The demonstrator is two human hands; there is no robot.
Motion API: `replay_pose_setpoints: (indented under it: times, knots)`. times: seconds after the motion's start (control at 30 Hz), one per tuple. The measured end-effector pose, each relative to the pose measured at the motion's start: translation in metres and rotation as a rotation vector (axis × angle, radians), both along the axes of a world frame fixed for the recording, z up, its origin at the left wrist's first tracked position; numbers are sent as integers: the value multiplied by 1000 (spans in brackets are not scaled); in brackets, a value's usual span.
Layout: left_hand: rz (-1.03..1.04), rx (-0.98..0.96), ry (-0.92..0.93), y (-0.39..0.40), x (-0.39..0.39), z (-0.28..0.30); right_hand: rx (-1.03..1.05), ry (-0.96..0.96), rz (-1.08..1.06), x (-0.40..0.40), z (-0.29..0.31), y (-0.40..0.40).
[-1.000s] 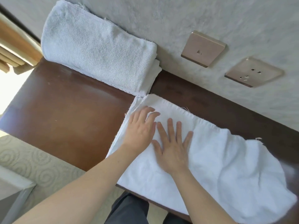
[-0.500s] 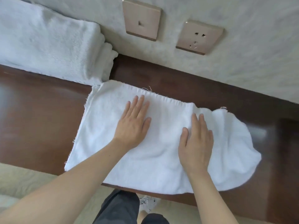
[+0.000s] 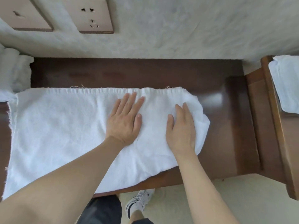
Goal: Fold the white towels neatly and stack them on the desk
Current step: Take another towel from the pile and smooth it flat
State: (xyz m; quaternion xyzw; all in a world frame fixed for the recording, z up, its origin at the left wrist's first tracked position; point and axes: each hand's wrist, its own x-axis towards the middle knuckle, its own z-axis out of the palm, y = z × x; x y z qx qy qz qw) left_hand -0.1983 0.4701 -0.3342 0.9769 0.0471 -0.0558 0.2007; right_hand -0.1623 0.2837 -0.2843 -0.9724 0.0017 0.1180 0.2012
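Dark brown polished wooden desk [image 3: 145,73] runs along a pale textured wall [image 3: 194,29], and most of its top is covered by the white terry towel [image 3: 56,135], spread long-ways with its hemmed far edge straight, its near edge hanging just past the desk front, its right end rounded and bunched. Folded white towel stack [image 3: 11,73] sits at the desk's far left, touching the spread towel's corner; another white folded cloth [image 3: 286,84] lies on a separate wooden stand [image 3: 265,110] to the right, apart from the desk. Two beige wall sockets [image 3: 90,15] are up top. Left hand [image 3: 124,120] lies flat, palm down, on the towel's middle-right, fingers straight and lightly fanned toward the hem, pressing, not gripping. Right hand [image 3: 181,128] lies just beside it near the rounded right end, palm down, fingers together and extended, thumb out; no pinch visible, though whether fingertips tuck under the edge I cannot tell. Likely step: smoothing before the next fold. Risks: the bunched right end gets folded in with wrinkles, giving a lopsided fold; sideways pushing could drag the overhanging near edge off the glossy desk; slack cloth could skew the hem.
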Motion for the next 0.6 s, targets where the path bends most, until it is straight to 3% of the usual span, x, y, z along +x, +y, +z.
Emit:
replay_pose_setpoints:
  times: [0.13,0.2,0.3,0.37,0.47,0.6]
  knots:
    - [1,-5,-23,-1,0,0,161,38,55,3,4,2]
    - [7,0,-23,-1,0,-1,236,-118,35,3,12,-5]
    - [0,4,-40,-2,1,-2,147,-421,-83,5,13,-29]
    - [1,6,-52,-2,2,-3,78,-381,-203,10,5,-48]
    - [11,-1,-69,-2,2,-3,130,-171,-305,13,-10,-57]
    - [7,6,-81,-2,2,-4,36,-232,-157,4,-23,-40]
